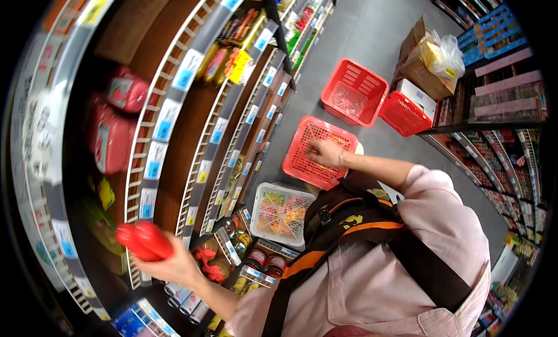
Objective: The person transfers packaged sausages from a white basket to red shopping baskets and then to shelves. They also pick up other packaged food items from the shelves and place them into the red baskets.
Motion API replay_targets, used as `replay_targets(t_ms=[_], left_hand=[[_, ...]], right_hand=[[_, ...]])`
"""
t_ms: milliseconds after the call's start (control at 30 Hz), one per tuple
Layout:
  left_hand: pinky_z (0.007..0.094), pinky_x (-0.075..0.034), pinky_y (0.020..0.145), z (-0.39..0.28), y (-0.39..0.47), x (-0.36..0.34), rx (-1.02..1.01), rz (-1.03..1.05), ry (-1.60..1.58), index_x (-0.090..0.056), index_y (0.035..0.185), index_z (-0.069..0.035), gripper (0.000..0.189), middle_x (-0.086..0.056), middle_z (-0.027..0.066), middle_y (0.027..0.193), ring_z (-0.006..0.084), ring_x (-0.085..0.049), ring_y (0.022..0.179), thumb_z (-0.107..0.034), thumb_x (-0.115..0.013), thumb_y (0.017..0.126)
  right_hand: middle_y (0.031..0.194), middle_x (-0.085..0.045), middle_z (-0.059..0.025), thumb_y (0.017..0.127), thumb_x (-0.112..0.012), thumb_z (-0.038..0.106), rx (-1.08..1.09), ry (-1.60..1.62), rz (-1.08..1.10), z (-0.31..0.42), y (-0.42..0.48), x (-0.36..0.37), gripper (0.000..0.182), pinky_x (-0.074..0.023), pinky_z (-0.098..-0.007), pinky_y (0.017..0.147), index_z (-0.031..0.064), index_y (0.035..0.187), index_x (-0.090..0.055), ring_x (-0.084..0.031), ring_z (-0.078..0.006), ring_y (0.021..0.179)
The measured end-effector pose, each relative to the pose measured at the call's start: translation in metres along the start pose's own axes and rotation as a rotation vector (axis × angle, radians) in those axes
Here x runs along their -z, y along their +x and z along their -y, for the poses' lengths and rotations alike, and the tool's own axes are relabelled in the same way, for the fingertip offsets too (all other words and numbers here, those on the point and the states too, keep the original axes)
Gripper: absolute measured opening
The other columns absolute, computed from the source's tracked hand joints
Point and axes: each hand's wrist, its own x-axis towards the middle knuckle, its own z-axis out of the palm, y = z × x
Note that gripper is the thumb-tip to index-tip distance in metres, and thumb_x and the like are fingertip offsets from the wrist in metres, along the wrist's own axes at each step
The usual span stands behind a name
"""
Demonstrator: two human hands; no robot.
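My left hand point(174, 260) grips a glossy red item with rounded ends point(146, 241), perhaps two packs or bottles side by side. It is held at the front wire rail of a brown shelf point(168, 197). Farther back on that level lie pink-red plastic packs point(114, 138) behind the rail. Over a red lattice plastic basket point(305, 134), my right hand point(322, 153) hangs with its fingers curled and nothing visible in it. Whether that hand touches the basket I cannot tell.
A white basket point(283, 189) with colourful packs stands by the lower shelf. On the grey floor are an open red basket point(355, 93), a tilted red basket point(405, 114) and a cardboard box point(420, 71) topped with plastic bags. Stocked shelves point(492, 158) line the right. Jars point(266, 263) sit low nearby.
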Motion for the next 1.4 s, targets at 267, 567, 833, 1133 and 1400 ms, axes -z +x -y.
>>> replay_targets(t_ms=[267, 567, 833, 1133, 1400], left_hand=[[0.0299, -0.046, 0.07, -0.16, -0.193, -0.182, 1.032, 1.41, -0.991, -0.044, 0.119, -0.005, 0.053, -0.052, 0.0051, 0.096, 0.0131, -0.053, 0.083, -0.017, -0.069, 0.075], [0.0355, -0.051, 0.075, -0.416, -0.407, -0.568, 0.688, 1.911, -0.533, -0.052, 0.108, 0.006, 0.064, -0.063, 0.0176, 0.096, 0.0233, -0.063, 0.089, -0.03, -0.074, 0.06], [0.0442, -0.035, 0.104, -0.456, -0.59, -0.779, 0.424, 1.604, 0.163, -0.035, 0.126, 0.004, 0.097, -0.045, 0.0257, 0.126, 0.0375, -0.042, 0.12, -0.042, -0.081, 0.054], [0.0419, -0.037, 0.096, -0.413, -0.662, -0.854, -0.192, 1.292, 0.145, -0.028, 0.136, 0.0, 0.104, -0.047, 0.0175, 0.12, 0.0315, -0.045, 0.111, -0.032, -0.084, 0.055], [0.0469, -0.029, 0.105, -0.378, -0.694, -0.876, -0.293, 1.226, 0.386, -0.016, 0.143, -0.001, 0.099, -0.033, 0.0201, 0.139, 0.0337, -0.032, 0.129, -0.038, -0.075, 0.072]], right_hand=[[0.105, -0.061, -0.0189, 0.078, -0.063, 0.032, -0.59, -0.2, 0.176, -0.201, -0.054, -0.014, 0.034, -0.0461, -0.0404, 0.089, 0.0068, 0.101, -0.064, -0.058, -0.0348, 0.1], [0.149, -0.017, -0.019, 0.079, -0.062, 0.048, -1.086, -0.079, 0.423, -0.339, -0.101, 0.004, 0.084, -0.0218, -0.0582, 0.106, 0.0135, 0.144, -0.022, -0.02, -0.0394, 0.135], [0.14, -0.03, -0.0229, 0.076, -0.063, 0.05, -0.968, -0.002, 0.361, -0.408, -0.098, 0.041, 0.082, -0.036, -0.05, 0.099, 0.0171, 0.142, -0.026, -0.036, -0.0407, 0.124], [0.132, -0.037, -0.0238, 0.075, -0.066, 0.04, -1.04, 0.127, 0.209, -0.45, -0.083, 0.085, 0.07, -0.0395, -0.0486, 0.093, 0.0132, 0.134, -0.039, -0.041, -0.0408, 0.118], [0.13, -0.039, -0.0237, 0.075, -0.067, 0.036, -1.045, 0.151, 0.137, -0.451, -0.073, 0.087, 0.066, -0.0383, -0.0487, 0.094, 0.0121, 0.131, -0.043, -0.042, -0.0407, 0.116]])
